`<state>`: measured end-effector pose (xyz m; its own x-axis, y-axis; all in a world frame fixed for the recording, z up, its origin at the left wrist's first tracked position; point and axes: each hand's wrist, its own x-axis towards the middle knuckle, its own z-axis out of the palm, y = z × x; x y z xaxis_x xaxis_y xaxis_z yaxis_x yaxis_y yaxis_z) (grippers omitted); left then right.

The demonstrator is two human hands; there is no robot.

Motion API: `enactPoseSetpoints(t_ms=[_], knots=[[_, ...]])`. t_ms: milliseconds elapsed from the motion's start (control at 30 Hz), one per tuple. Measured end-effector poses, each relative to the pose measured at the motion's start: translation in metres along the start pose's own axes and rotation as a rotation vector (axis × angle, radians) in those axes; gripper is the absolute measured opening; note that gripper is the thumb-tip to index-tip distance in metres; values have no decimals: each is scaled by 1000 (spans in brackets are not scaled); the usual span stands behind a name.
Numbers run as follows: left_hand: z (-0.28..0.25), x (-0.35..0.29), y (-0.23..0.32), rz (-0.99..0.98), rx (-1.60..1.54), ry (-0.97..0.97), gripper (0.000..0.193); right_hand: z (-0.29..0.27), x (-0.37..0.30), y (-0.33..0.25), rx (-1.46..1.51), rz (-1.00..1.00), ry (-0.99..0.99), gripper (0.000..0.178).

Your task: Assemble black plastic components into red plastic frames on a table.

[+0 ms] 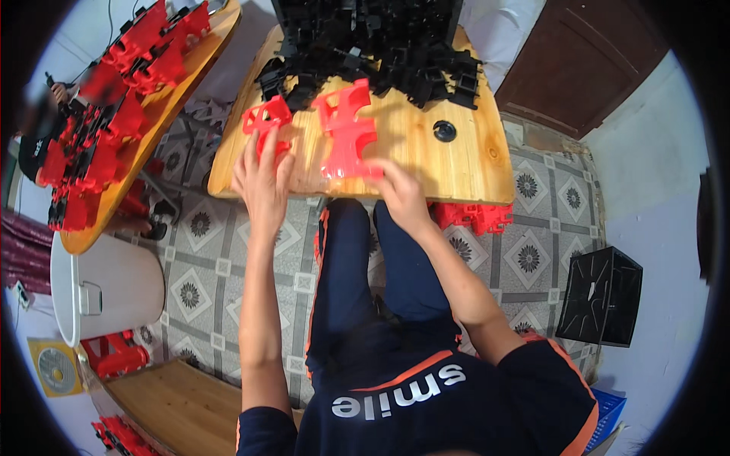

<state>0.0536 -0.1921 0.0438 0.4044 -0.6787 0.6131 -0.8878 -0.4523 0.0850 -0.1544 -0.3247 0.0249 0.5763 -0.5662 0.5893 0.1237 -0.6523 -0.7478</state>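
A red moulded plastic part with cut-outs lies near the middle of the wooden table. My right hand has its fingers closed on the near right corner of that part. To its left, a smaller red plastic piece lies under the fingertips of my left hand. The fingers of my left hand are spread over the piece and seem to touch it. Black plastic parts lie heaped along the far side of the table. A small round black piece sits alone to the right.
A black crate of black parts stands at the far edge. Red parts show below the table's near right edge. At left are another table with red parts, a person and a white bin. A black crate stands right.
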Motion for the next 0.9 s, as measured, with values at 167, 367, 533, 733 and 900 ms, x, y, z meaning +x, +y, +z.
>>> enactPoseSetpoints(t_ms=[167, 367, 533, 733, 900], knots=[[-43, -4, 84, -597, -1457, -81, 97, -23, 5, -47, -255, -529, -179, 24], [-24, -59, 73, -908, -1983, -109, 92, 6, 134, 26, -161, -134, 20, 27], [-32, -78, 73, -932, -2095, -131, 92, 15, 221, 105, -924, -215, 232, 30], [-39, -109, 54, -937, -2106, -115, 88, -18, 136, 35, -539, -420, 426, 20], [-29, -114, 56, -1064, -2179, -202, 87, -35, 33, 40, -755, -611, 125, 16]])
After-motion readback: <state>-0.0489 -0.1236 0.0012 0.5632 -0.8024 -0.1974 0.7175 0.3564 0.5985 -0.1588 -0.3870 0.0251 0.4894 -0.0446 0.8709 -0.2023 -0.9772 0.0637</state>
